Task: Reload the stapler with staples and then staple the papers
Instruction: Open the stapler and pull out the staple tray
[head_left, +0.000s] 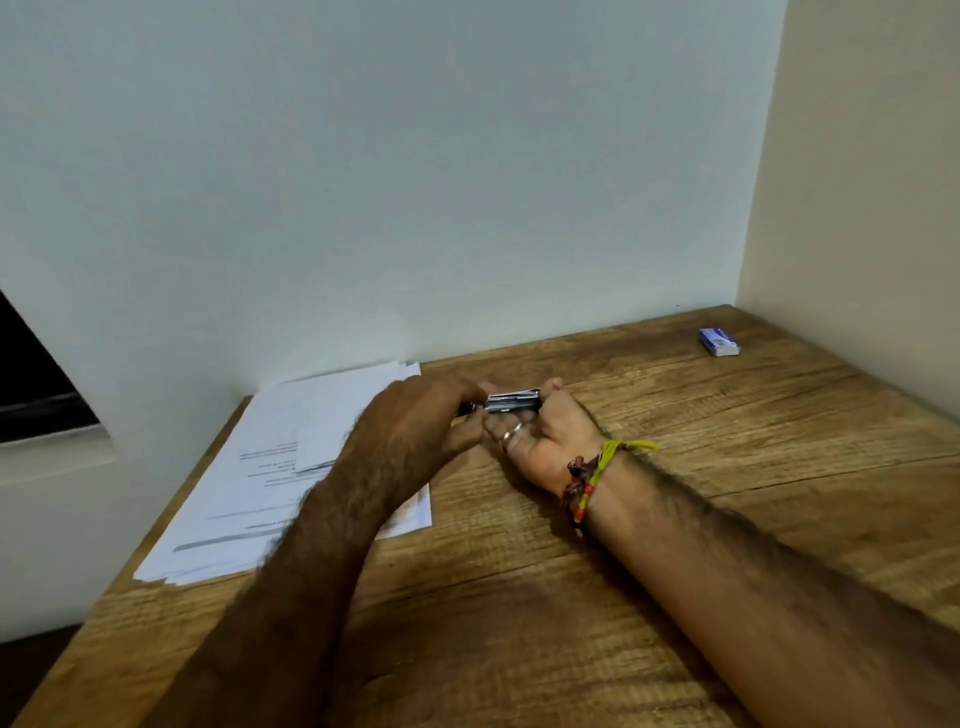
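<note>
From the head view, a wooden table (571, 597) with a strong brown grain fills the lower half, set into a corner between a pale grey wall (389, 156) and a cream side wall (857, 156). Near the middle of the table both hands meet around a small silver metal stapler (511, 402), which is held just above the wood, just right of the papers. The right hand (540, 441), palm turned up and wearing a thin ring (510, 432), has its fingers curled round the stapler's right end, the thumb over its top. The left hand (415, 421) reaches in from the left with its back to the camera; its fingertips pinch the stapler's left end. Whether the stapler's staple tray is open cannot be made out. A yellow, red and dark thread bracelet (589, 480) circles the right wrist. A loose stack of white printed papers (291, 467) lies on the table's left side, partly under the left forearm. A small blue and white staple box (718, 342) rests well apart, near the far right corner.
</note>
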